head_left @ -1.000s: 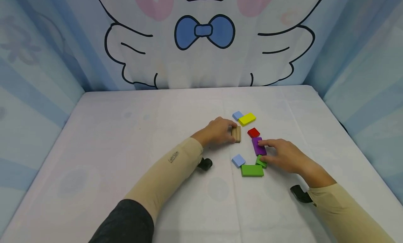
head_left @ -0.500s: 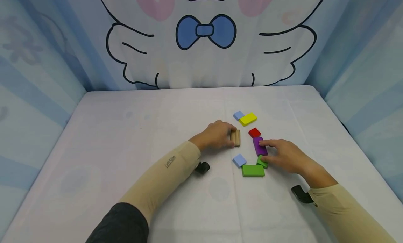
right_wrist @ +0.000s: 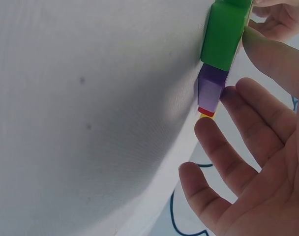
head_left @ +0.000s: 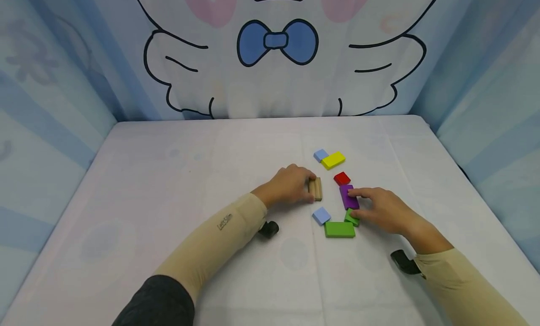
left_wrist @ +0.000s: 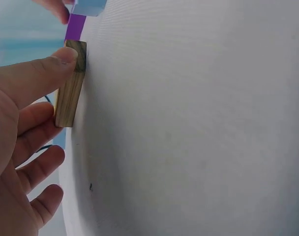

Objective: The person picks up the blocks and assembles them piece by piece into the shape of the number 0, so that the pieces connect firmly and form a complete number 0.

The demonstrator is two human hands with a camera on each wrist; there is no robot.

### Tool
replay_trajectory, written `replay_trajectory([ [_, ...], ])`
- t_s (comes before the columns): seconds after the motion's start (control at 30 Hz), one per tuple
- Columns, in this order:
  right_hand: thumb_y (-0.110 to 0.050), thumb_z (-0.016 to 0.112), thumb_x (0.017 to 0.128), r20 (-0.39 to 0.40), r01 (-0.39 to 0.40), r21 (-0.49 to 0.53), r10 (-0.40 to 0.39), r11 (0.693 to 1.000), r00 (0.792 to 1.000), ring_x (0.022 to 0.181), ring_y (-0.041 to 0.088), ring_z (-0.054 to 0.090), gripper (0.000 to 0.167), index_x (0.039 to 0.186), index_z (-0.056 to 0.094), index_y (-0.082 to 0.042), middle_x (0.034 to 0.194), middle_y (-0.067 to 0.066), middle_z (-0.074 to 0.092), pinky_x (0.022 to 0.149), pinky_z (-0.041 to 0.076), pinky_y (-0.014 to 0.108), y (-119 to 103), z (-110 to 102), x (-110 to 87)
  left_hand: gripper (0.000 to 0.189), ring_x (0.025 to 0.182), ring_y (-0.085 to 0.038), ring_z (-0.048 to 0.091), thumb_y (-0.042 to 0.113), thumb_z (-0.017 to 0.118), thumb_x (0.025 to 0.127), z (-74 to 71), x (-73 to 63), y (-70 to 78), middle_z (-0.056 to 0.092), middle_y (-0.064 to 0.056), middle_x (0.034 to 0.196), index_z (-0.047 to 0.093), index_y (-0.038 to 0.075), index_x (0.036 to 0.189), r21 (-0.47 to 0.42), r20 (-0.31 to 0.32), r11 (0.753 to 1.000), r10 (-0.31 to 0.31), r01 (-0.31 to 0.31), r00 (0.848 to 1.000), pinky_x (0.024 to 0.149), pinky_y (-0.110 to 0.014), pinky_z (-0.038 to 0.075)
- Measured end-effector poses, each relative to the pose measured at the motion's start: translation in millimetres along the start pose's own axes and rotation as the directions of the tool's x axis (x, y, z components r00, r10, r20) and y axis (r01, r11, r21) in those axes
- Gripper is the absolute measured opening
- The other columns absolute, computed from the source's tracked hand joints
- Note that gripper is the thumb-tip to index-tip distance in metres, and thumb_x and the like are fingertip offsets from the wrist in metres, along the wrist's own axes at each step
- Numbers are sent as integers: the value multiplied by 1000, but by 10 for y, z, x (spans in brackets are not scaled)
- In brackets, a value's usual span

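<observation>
My left hand [head_left: 291, 184] pinches a plain wooden block [head_left: 316, 190] lengthwise, the thumb at its near end and fingertips at the far end; the left wrist view shows this grip on the wooden block [left_wrist: 68, 103] low over the tabletop. My right hand [head_left: 381, 209] has its index fingertip on the purple block [head_left: 349, 204] and its thumb on a small green block [head_left: 350, 220]. In the right wrist view its other fingers are spread loosely beside the purple block [right_wrist: 211, 86]. A red block [head_left: 342, 178] touches or nearly touches the purple one's far end.
Nearer me lie a longer green block [head_left: 340, 230] and a light blue block [head_left: 321, 216]. Farther back, a yellow block [head_left: 333, 160] meets another light blue block [head_left: 320, 155]. A white cloth covers the table [head_left: 168, 176], with printed curtains [head_left: 274, 91] behind and at both sides.
The left hand has drawn the wooden block slightly toward me, away from the yellow block. My right hand stays in place on the purple and small green blocks.
</observation>
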State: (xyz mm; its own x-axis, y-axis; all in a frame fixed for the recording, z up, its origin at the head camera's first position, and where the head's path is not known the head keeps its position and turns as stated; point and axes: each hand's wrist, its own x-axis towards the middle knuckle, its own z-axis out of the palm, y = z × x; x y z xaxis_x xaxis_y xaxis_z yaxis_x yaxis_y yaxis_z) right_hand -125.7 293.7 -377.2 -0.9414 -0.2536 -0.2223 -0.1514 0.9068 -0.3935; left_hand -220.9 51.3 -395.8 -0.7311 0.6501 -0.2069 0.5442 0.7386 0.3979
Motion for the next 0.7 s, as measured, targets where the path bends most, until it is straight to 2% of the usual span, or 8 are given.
replay_trajectory([
  [0.5, -28, 76, 90, -8, 18, 8, -18, 1000, 1000, 124, 50, 49, 54, 136, 61, -6, 132, 28, 57, 98, 40, 66, -11, -5, -1, 58, 122, -20, 49, 41, 72, 92, 24, -83, -13, 59, 2, 139, 58, 16, 142, 0, 3, 1000, 16, -16, 1000, 100, -37, 42],
  [0.7, -28, 76, 90, -13, 19, 3, -19, 1000, 1000, 122, 49, 50, 53, 136, 61, -6, 131, 28, 58, 97, 41, 66, -12, -2, -5, 55, 118, -19, 49, 40, 71, 93, 19, -96, -22, 60, 4, 137, 59, 17, 142, 12, 5, 999, 32, -32, 999, 94, -36, 43],
])
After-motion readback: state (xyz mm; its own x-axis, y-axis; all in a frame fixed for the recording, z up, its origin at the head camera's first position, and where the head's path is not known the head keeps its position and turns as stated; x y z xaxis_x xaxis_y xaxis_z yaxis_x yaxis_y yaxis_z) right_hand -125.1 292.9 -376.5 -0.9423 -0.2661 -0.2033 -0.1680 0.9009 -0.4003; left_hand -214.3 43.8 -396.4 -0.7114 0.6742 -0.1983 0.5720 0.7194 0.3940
